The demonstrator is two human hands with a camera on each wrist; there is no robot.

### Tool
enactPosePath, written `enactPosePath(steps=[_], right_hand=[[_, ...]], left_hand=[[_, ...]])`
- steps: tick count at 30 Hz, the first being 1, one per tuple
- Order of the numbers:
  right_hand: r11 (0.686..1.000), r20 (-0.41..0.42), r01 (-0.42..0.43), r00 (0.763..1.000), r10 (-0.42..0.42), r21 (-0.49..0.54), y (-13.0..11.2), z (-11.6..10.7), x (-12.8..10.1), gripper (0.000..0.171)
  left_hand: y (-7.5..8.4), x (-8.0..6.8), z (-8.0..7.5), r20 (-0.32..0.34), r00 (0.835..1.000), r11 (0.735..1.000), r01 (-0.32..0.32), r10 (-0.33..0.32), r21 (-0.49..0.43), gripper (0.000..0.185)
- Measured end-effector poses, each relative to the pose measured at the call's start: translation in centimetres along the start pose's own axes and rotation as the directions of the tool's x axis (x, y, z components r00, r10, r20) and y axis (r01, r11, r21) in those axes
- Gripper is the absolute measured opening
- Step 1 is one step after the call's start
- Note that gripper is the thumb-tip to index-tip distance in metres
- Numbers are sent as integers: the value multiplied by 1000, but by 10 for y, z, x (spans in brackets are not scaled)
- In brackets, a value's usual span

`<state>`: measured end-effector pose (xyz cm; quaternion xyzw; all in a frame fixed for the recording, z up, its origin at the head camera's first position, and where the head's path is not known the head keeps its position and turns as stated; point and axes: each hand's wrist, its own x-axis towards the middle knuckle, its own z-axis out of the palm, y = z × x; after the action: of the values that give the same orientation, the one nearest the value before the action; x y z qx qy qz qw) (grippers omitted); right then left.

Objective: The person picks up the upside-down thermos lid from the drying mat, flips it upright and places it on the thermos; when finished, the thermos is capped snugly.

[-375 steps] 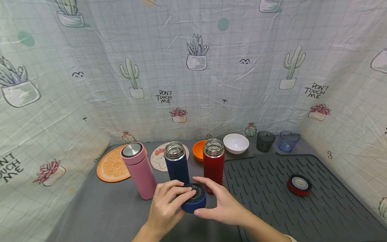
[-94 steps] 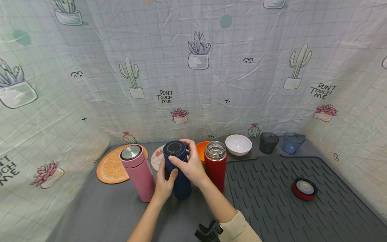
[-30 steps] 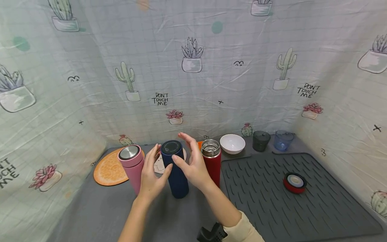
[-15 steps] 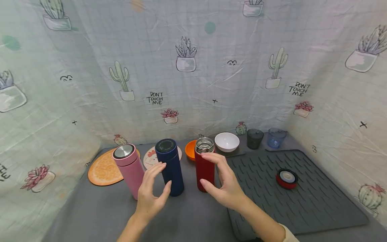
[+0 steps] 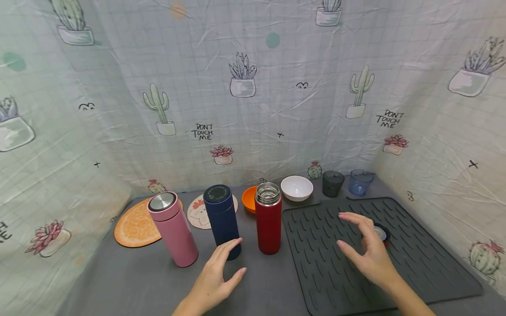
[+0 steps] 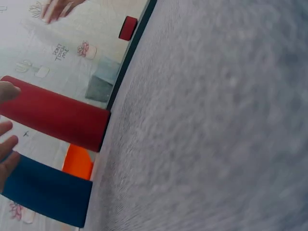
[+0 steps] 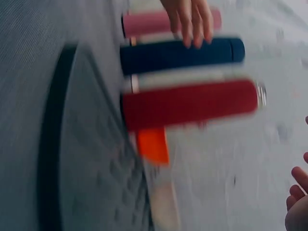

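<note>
orange coaster (image 5: 136, 224) | orange bowl (image 5: 249, 199) | white bowl (image 5: 296, 188) | grey cup (image 5: 332, 183) | blue cup (image 5: 360, 181)

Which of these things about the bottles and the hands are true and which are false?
1. The red bottle has no lid on. True: its metal mouth is open at the top.
2. The right hand is holding the blue bottle. False: it hangs over the grey ridged mat, next to the red lid, with fingers spread.
3. The pink bottle is lying on its side. False: it stands upright, with its silver-topped lid on.
4. The left hand is near the bottom of the blue bottle. True: its fingers are open and hold nothing.
5. The white bowl is behind the red bottle, near the curtain. True.
</note>
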<state>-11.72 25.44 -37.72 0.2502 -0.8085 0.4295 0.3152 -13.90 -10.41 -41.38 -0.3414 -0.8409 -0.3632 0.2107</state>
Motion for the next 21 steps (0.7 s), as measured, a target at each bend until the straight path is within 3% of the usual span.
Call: enactPosePath(steps=[3, 9, 15, 21], right_hand=[[987, -35, -103, 994, 100, -126, 14, -21, -9, 63], [905, -55, -300, 953, 297, -302, 48, -47, -19, 57], [878, 12, -351, 927, 376, -326, 85, -54, -34, 66], [863, -12, -368, 921, 389, -345, 108, -53, -45, 76]], left_hand=[[0, -2, 4, 55, 996, 997, 73, -73, -10, 72], [-4, -6, 10, 99, 993, 996, 70, -65, -53, 73], [-12, -12, 18, 150, 984, 991, 105, -92, -82, 72], [-18, -15, 22, 166, 972, 979, 182, -165, -96, 68]])
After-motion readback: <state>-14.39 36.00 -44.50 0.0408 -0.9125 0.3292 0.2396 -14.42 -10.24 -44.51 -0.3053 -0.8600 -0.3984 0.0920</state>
